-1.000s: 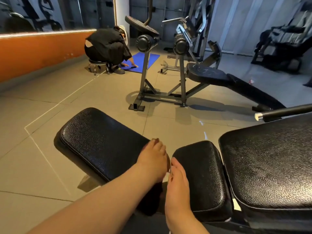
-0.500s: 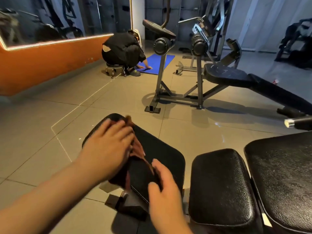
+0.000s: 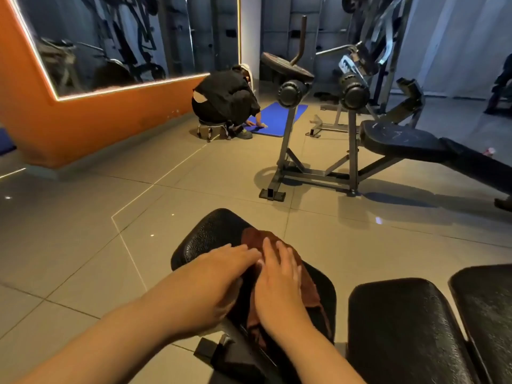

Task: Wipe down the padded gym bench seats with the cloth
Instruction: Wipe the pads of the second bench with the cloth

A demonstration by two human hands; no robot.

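A dark red-brown cloth (image 3: 306, 284) lies spread on a black padded bench pad (image 3: 210, 234) low in the middle of the head view. My left hand (image 3: 213, 284) lies flat on the pad, fingertips touching the cloth's left edge. My right hand (image 3: 277, 284) presses palm down on the cloth, fingers spread. Two more black padded seats, a small one (image 3: 401, 322) and a larger one (image 3: 487, 311), sit to the right.
A metal-framed decline bench (image 3: 410, 139) with roller pads stands ahead on the right. A person in black (image 3: 224, 98) crouches on a low stool beside a blue mat (image 3: 277, 117). An orange wall with a mirror (image 3: 105, 117) runs along the left. Grey tiled floor surrounds the pads.
The view shifted left and nearer the pad. The cloth came into view, then was laid over the pad. Both hands moved onto it and now rest flat side by side.
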